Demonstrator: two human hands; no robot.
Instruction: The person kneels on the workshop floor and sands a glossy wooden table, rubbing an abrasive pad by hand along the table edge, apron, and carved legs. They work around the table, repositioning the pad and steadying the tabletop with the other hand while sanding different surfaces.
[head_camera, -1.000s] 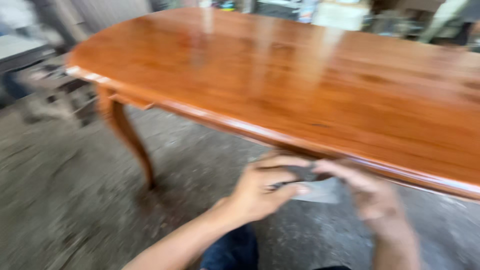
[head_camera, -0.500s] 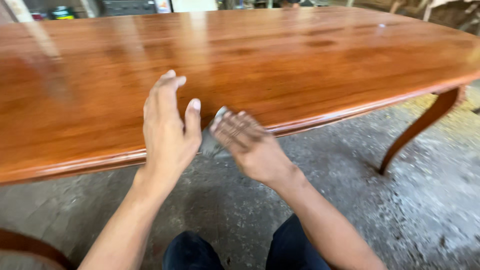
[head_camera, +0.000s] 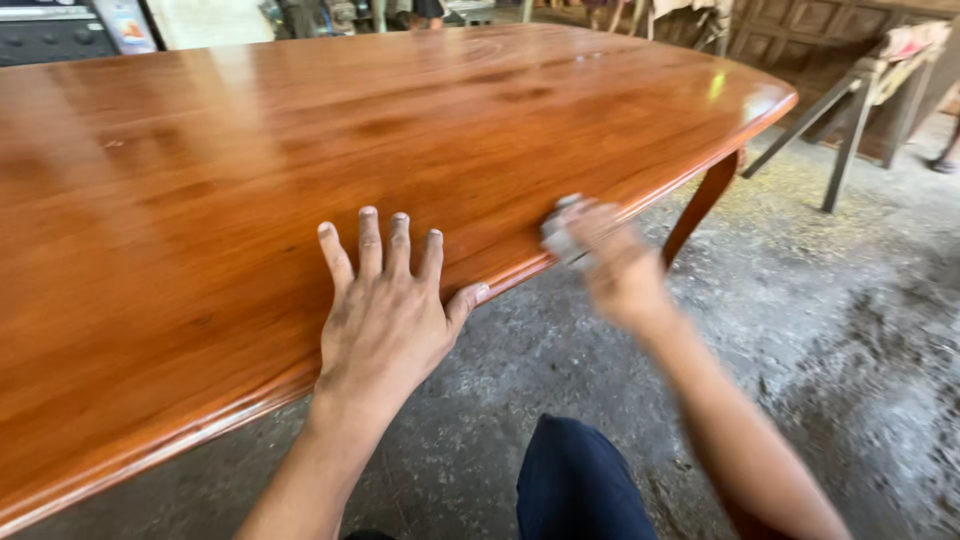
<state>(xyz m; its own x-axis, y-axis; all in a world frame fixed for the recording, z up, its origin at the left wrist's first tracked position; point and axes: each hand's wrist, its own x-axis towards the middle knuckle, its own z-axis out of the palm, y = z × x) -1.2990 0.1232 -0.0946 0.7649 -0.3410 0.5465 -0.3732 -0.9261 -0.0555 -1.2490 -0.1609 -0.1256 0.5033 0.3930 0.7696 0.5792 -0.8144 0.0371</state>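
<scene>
Glossy reddish-brown wooden tabletop (head_camera: 300, 130) looks largely finished; left hand (head_camera: 385, 315) lies flat and empty, while right hand (head_camera: 610, 265) at 3 o'clock pinches a small grey abrasive pad (head_camera: 560, 240) against the moulded edge.

Large glossy reddish-brown wooden table (head_camera: 300, 130): polished top with visible grain and light reflections, moulded rounded edge, curved leg below its far right corner. Small pale grey sanding pad (head_camera: 560, 240): blurred, pressed against the table's near edge, toward that right corner.
</scene>
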